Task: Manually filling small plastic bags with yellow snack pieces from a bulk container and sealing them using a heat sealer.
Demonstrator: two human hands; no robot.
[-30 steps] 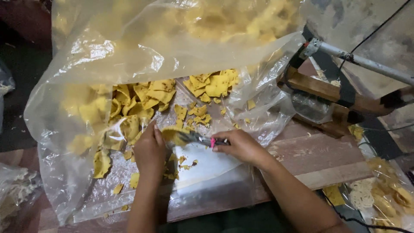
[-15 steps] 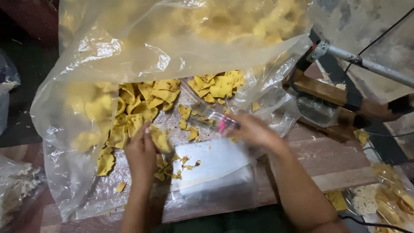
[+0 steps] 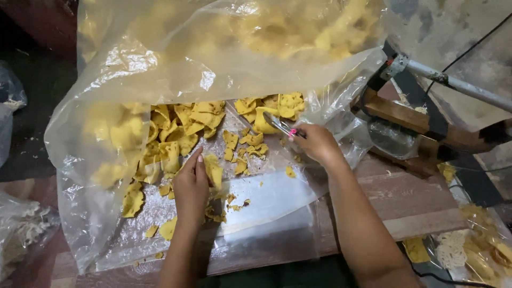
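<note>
A big clear plastic bag point(image 3: 106, 90) lies open on a wooden table, full of yellow crackers point(image 3: 176, 133). My left hand point(image 3: 191, 186) rests flat on the plastic near the bag's mouth, fingers touching a yellow cracker point(image 3: 214, 169). My right hand point(image 3: 316, 143) grips metal tongs point(image 3: 278, 126) with a pink handle end, their tips reaching at a cracker pile point(image 3: 272, 109) further back. A smaller flat clear bag point(image 3: 277, 205) lies under and in front of my hands.
A wooden sealing device with a metal lever arm point(image 3: 453, 85) stands at the right. Bagged crackers point(image 3: 480, 250) lie at the lower right. Another plastic bag point(image 3: 21, 229) sits at the lower left. Crumbs litter the plastic sheet.
My right hand moved the tongs up and away from my left hand toward the back pile. My left hand shifted slightly forward onto a cracker.
</note>
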